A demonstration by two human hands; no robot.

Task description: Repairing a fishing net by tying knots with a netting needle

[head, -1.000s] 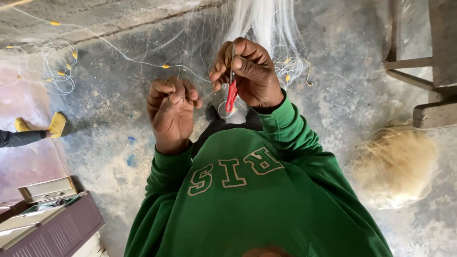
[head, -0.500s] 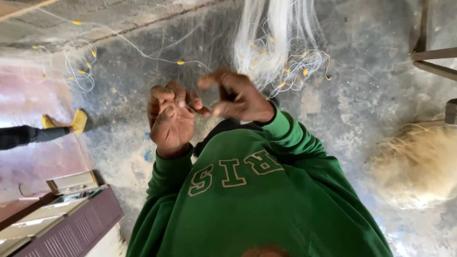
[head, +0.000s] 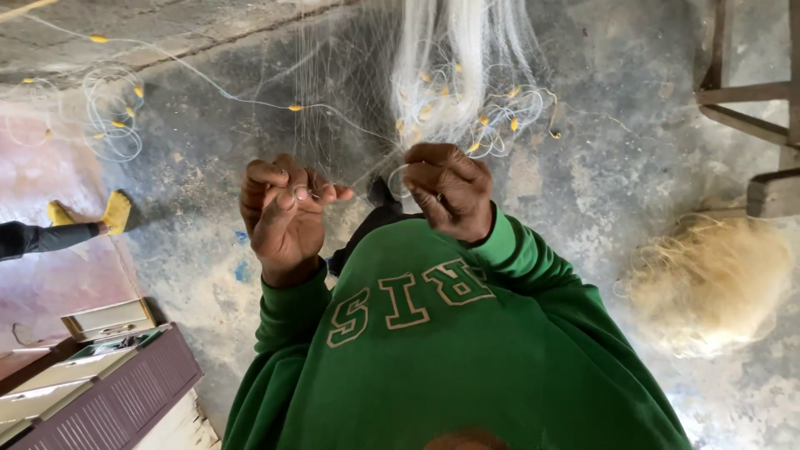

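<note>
A fine white fishing net (head: 454,58) with small yellow floats hangs bunched in front of me over a concrete floor. My left hand (head: 283,212) is closed, pinching a thin net thread between thumb and fingertips. A hand's width to the right, my right hand (head: 450,192) is curled shut around net line just below the bunched part. A taut thread runs between the two hands. Both green sleeves and the green sweatshirt (head: 467,350) fill the lower middle of the view.
Another person's leg and yellow sandal (head: 115,212) reach in from the left edge. Loose line with floats (head: 112,117) coils at upper left. A pale fibre heap (head: 708,283) lies right, a wooden frame (head: 750,108) above it, and boxes (head: 100,375) sit at lower left.
The red tool seen in my right hand one second ago is out of sight. Both hands have lowered slightly and drawn apart, with a thread stretched between them.
</note>
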